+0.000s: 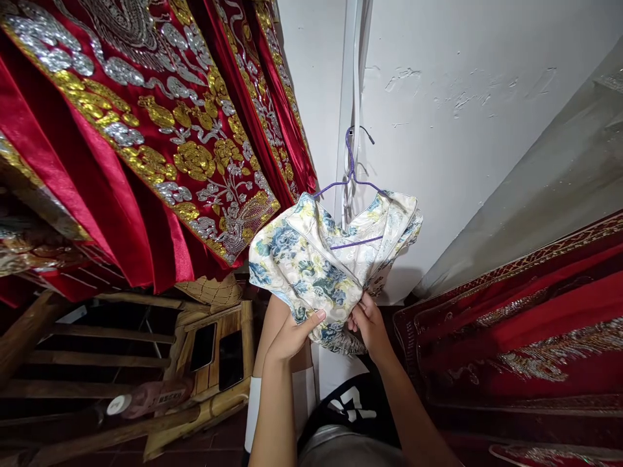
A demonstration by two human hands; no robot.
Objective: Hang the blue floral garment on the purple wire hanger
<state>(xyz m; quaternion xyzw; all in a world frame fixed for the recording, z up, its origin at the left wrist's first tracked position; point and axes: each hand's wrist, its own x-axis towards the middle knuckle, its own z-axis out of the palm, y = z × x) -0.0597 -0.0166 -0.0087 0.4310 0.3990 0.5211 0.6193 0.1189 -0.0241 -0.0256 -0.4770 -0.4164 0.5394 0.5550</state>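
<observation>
A floral blouse (321, 279) in cream, blue and yellow hangs in front of me on a purple wire hanger (351, 178), with its front edges crossing at the neck. My left hand (292, 334) grips the lower left of the blouse, thumb on top and fingers hidden behind the cloth. Lower on the other side, my right hand (367, 321) pinches the overlapping front edge. The lower part of the blouse is bunched and partly hidden below my hands.
Red embroidered cloth (195, 149) with gold and silver sequins hangs at the left. More red fabric (530, 337) lies at the right. A bamboo seat (246, 344) at lower left bears two phones (230, 360) and a bottle (150, 397). A white wall (467, 71) stands behind.
</observation>
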